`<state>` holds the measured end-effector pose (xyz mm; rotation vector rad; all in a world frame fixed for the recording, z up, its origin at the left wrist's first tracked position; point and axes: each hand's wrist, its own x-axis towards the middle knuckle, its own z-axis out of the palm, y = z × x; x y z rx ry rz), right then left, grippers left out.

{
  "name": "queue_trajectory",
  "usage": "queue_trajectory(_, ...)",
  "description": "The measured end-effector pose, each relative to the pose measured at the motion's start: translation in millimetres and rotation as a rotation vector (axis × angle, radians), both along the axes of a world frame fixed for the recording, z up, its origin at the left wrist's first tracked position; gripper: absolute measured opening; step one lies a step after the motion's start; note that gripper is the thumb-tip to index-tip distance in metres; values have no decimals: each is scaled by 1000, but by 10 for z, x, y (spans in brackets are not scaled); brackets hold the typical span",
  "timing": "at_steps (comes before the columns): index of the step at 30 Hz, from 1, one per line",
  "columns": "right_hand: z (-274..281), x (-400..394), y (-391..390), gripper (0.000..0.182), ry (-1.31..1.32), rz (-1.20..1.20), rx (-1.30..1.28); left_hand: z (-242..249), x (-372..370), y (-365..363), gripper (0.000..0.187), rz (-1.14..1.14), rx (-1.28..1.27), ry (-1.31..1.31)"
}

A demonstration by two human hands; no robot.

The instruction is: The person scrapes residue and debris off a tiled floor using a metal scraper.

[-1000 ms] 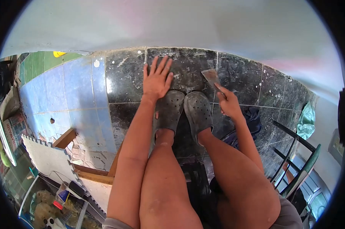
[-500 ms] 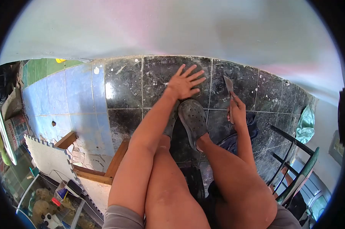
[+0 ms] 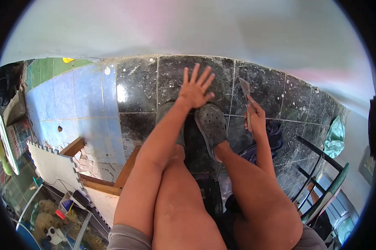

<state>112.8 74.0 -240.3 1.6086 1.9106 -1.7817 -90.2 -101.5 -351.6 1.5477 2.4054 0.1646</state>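
My left hand (image 3: 194,91) is spread over the black floor tiles (image 3: 173,79), fingers apart and pointing toward the wall. Its palm overlaps the area just ahead of my shoes in this view. In my right hand (image 3: 255,118) I grip a putty knife (image 3: 245,88) by its handle, fingers wrapped round it. The flat metal blade points up and left, over a tile spotted with white paint. Grey clogs (image 3: 212,125) are on my feet, between my two arms. White specks and scrape marks cover the tiles around both hands.
A pale wall (image 3: 188,29) rises along the far edge of the floor. Dark cloth (image 3: 273,139) lies beside my right forearm, and a green plastic bag (image 3: 334,137) rests by the right wall. A black metal-framed chair (image 3: 321,179) stands right; a wooden frame (image 3: 100,189) and foam mat (image 3: 54,166) stand left.
My left hand has shifted slightly left and turned its fingers more toward the wall. The putty knife has moved a little left with my right hand. My left shoe has moved left.
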Motion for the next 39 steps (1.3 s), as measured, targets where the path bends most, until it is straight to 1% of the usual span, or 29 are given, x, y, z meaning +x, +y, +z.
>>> queue_trajectory(2,1,-37,-15,45,-13,-46,-27,-41,169,24,68,-69,49,-19)
queue_trajectory(5,-37,-52,-21,45,-18,65,25,-57,-45,-271,67,-212,137,-140)
queue_trajectory(8,-91,32,39,46,20,66,32,161,-311,-524,65,136,-65,5)
queue_trajectory(11,-151,118,85,46,1,70,42,-5,-529,-770,69,515,-72,61)
queue_trajectory(13,-140,80,75,46,2,59,36,-172,-415,-740,71,603,-126,187)
queue_trajectory(14,-132,60,53,47,4,48,31,-135,-363,-658,72,640,-152,253)
queue_trajectory(15,-140,34,32,47,17,38,23,-101,-217,-553,76,603,-222,157)
queue_trajectory(17,-168,-51,10,48,37,19,10,144,169,-383,78,356,-241,-24)
queue_trajectory(18,-171,-102,-16,49,42,28,10,94,394,-378,76,209,-142,-110)
queue_trajectory(19,-163,-134,-56,49,42,34,10,147,527,-386,75,59,-43,-200)
queue_trajectory(20,-151,-136,-76,50,40,42,13,169,547,-415,74,4,-81,-227)
queue_trajectory(22,-194,-109,-77,53,56,150,59,231,438,-451,71,-83,-146,-266)
queue_trajectory(23,-232,-55,-132,55,59,205,71,240,424,-510,70,-107,-156,-235)
queue_trajectory(25,-274,95,-257,55,7,220,61,165,388,-703,69,-145,-105,-128)
queue_trajectory(26,-287,99,-231,54,-6,229,75,139,307,-680,68,-162,-61,-59)
queue_trajectory(27,-279,137,-206,52,-31,283,65,131,326,-665,67,-37,-118,-113)
queue_trajectory(29,-224,271,-212,47,-99,397,33,242,198,-567,67,199,-170,-55)
queue_trajectory(30,-286,369,-198,45,-73,474,123,252,109,-542,67,320,-201,-25)
queue_trajectory(32,-408,602,-215,41,-24,626,289,181,-83,-567,70,440,-164,36)
queue_trajectory(33,-426,671,-236,42,-44,637,271,158,-136,-585,72,501,-149,72)
queue_trajectory(34,-400,661,-267,43,-58,648,258,6,-72,-584,74,500,52,68)
queue_trajectory(35,-372,655,-290,43,-72,656,249,-258,82,-546,76,492,257,63)
queue_trajectory(36,-356,641,-311,44,-86,629,252,-391,199,-444,78,476,467,56)
queue_trajectory(37,-349,606,-324,45,-100,603,258,244,309,-340,82,223,-278,24)
queue_trajectory(39,-319,559,-300,46,-130,546,247,243,696,-362,78,-89,-275,-29)
